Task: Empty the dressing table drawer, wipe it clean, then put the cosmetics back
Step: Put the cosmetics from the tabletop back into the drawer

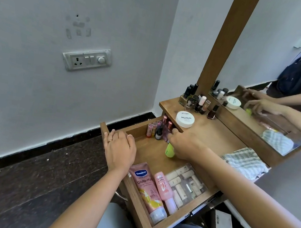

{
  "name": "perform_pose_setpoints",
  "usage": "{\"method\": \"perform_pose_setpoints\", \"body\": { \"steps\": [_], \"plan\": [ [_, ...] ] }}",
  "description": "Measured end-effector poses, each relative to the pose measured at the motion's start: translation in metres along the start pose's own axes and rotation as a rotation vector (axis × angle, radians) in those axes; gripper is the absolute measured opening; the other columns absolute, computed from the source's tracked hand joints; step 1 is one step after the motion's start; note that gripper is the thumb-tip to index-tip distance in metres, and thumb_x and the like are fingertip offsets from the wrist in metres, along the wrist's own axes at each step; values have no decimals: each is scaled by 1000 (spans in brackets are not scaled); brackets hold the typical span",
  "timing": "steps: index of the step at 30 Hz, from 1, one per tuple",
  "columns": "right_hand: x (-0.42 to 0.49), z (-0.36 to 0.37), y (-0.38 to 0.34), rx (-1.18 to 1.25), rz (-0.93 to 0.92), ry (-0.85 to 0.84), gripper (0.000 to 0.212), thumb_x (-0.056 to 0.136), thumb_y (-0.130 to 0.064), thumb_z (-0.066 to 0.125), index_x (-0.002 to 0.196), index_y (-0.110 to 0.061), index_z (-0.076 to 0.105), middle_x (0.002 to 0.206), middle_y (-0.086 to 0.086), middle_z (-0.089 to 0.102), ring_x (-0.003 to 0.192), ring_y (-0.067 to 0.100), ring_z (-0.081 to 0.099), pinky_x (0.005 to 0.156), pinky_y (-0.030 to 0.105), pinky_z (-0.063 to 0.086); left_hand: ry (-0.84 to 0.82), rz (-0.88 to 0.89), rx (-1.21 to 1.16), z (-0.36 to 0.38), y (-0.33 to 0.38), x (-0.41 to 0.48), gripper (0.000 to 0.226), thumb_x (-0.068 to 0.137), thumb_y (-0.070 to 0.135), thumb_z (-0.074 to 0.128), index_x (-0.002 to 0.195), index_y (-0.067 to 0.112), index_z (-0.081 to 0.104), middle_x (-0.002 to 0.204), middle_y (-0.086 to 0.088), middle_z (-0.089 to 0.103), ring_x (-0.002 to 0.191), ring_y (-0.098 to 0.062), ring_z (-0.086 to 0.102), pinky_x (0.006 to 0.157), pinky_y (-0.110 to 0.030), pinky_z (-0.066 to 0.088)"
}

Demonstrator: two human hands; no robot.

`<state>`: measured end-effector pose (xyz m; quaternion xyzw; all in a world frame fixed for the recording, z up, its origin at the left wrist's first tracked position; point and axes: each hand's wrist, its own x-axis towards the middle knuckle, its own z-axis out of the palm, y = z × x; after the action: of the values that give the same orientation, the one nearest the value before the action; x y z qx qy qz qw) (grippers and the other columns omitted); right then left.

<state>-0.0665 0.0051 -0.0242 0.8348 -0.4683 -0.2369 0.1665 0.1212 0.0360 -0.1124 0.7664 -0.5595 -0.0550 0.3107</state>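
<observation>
While the left hand (pixel 119 149) rests flat on the rim of the drawer (pixel 135 203), the right hand (pixel 185 143) clasps a green bottle (pixel 169 151) mid-drawer (probably light, slick plastic), best gripped round its body.

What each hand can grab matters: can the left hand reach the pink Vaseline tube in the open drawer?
Probably yes. The left hand rests on the wooden drawer's front rim beside the pink Vaseline tube, which lies uncovered; the right hand grips a green bottle farther in.
</observation>
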Motion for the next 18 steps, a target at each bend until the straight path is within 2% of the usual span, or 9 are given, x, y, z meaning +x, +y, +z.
{"method": "perform_pose_setpoints", "body": {
  "steps": [5,9,12,14,16,18],
  "plan": [
    [17,14,0,-60,-7,6,35,93,-2,40,126,-4,48,118,13,53,91,29,66,55,35,43,-2,1,6,0,0,0,56,95,33,22,110,6,68,119,-11,67,130,-25,47,119,-41,16],
    [22,14,-1,-122,-18,19,33,93,0,42,124,-5,50,115,12,55,91,25,66,44,28,33,-6,-4,1,0,0,0,57,95,34,21,110,6,68,119,-11,67,132,-25,46,120,-41,15],
    [25,17,-1,-95,18,26,33,91,1,43,123,-6,51,113,10,54,88,26,67,54,29,46,-9,-5,-5,0,-1,0,56,95,33,21,110,6,68,120,-10,67,132,-24,46,120,-41,15],
    [21,20,-2,-84,42,67,35,91,2,42,125,-4,48,115,12,51,83,25,67,56,29,48,-12,-2,-2,0,-1,0,54,96,33,23,110,6,68,119,-11,67,131,-25,46,119,-42,16],
    [14,24,-10,-32,43,118,37,92,4,38,129,0,42,119,13,47,73,21,64,47,26,44,-17,3,7,0,-1,0,50,98,30,26,110,6,68,120,-10,67,132,-24,46,119,-42,17],
    [5,34,-26,66,-20,112,39,94,5,36,133,1,40,122,12,47,60,15,52,38,25,31,-18,6,5,0,-1,0,48,99,29,27,110,6,68,119,-11,67,132,-25,46,119,-43,17]
  ]
}}
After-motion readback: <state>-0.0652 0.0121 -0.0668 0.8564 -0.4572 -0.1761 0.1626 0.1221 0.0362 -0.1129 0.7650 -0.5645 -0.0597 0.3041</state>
